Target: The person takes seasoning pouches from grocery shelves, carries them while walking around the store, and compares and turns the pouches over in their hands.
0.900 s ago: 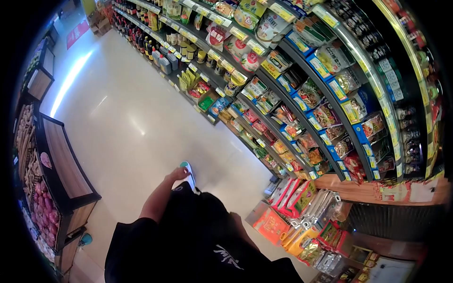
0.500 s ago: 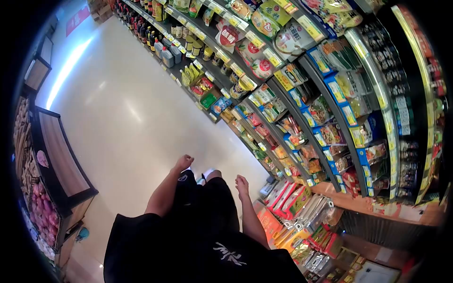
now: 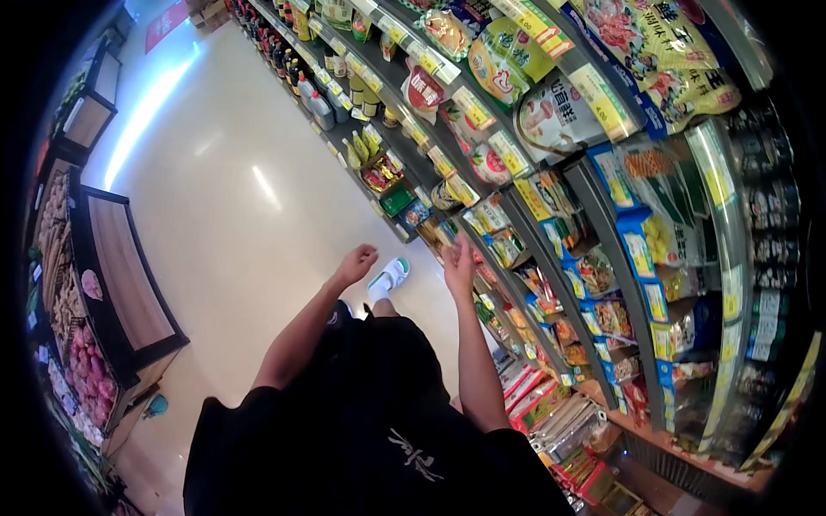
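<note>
My left hand [image 3: 357, 264] is raised over the floor in front of my body, its fingers curled in and nothing visible in them. Level with it, my right hand [image 3: 459, 265] reaches up beside the lower shelves, overlapping their edge in this view. Its fingers look partly stretched out, and no object shows in them. Nearest to it are small packets [image 3: 508, 245] standing in shelf rows, and a green box [image 3: 397, 200] farther along. A foot in a white slipper [image 3: 391, 273] steps forward between my hands.
Tall shelves of bagged seasonings [image 3: 508, 64] and bottles [image 3: 292, 73] line the right side. On the left stands a wood-panelled produce stand [image 3: 116, 267] with reddish-purple produce [image 3: 89, 365]. A pale shiny floor [image 3: 215, 215] runs between them; cardboard boxes [image 3: 206, 15] stand at the far end.
Both hands have risen, the right one now beside the shelf edge. The white-slippered foot has come forward into view. The shelves on the right appear closer.
</note>
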A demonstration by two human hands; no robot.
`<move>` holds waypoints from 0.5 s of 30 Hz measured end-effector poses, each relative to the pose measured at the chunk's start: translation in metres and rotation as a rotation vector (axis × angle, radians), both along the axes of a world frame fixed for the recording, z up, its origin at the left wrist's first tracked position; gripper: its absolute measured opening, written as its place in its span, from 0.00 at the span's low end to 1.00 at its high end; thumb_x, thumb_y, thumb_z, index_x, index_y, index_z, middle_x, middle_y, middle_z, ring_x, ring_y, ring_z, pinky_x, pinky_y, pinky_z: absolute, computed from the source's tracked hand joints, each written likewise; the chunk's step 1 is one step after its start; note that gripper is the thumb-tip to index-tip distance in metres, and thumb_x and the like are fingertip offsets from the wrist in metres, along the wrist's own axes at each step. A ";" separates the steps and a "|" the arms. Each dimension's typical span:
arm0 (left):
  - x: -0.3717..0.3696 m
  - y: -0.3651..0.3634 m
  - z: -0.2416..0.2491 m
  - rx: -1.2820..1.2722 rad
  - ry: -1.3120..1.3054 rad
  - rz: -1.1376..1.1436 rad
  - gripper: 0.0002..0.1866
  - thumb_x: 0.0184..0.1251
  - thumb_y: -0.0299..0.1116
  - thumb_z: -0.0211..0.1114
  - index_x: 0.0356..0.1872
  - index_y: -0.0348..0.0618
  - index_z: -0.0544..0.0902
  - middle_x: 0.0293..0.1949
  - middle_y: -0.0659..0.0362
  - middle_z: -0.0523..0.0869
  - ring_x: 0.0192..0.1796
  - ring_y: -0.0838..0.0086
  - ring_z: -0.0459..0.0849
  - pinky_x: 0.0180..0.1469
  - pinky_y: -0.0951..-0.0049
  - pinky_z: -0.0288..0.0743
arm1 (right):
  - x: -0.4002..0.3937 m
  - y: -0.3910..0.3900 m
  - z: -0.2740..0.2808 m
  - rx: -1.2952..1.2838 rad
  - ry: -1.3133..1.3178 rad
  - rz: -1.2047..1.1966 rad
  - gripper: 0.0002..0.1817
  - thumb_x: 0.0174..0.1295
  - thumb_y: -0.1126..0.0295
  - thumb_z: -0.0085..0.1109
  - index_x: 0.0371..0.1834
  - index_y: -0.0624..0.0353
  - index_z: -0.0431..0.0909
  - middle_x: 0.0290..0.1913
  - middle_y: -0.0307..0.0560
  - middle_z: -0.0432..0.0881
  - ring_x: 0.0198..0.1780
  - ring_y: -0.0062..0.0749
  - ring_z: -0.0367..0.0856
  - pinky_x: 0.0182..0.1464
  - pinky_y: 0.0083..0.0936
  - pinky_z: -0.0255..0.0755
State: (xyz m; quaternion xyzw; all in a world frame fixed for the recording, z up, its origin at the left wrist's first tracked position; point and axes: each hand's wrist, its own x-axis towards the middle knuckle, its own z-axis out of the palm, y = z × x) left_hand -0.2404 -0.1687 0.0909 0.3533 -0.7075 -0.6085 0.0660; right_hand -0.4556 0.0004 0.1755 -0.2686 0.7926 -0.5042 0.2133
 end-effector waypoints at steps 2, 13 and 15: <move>-0.063 -0.018 0.041 -0.076 0.115 -0.024 0.19 0.68 0.42 0.59 0.51 0.37 0.77 0.42 0.52 0.83 0.44 0.67 0.82 0.48 0.69 0.76 | -0.026 -0.036 0.019 -0.046 0.049 -0.029 0.35 0.64 0.64 0.59 0.70 0.63 0.54 0.62 0.60 0.64 0.56 0.43 0.71 0.56 0.34 0.68; -0.299 -0.079 0.119 -0.338 0.392 -0.135 0.30 0.57 0.38 0.66 0.59 0.35 0.68 0.55 0.43 0.76 0.58 0.53 0.74 0.60 0.62 0.68 | -0.125 -0.095 0.000 0.291 0.149 -0.250 0.42 0.60 0.51 0.57 0.69 0.70 0.52 0.50 0.69 0.78 0.55 0.62 0.73 0.61 0.40 0.61; -0.316 -0.087 0.097 -0.328 0.365 -0.205 0.27 0.58 0.37 0.66 0.57 0.37 0.70 0.51 0.45 0.78 0.53 0.57 0.77 0.55 0.64 0.70 | -0.141 -0.094 -0.031 0.261 0.105 -0.273 0.40 0.63 0.48 0.52 0.69 0.69 0.55 0.47 0.64 0.80 0.51 0.60 0.76 0.58 0.37 0.65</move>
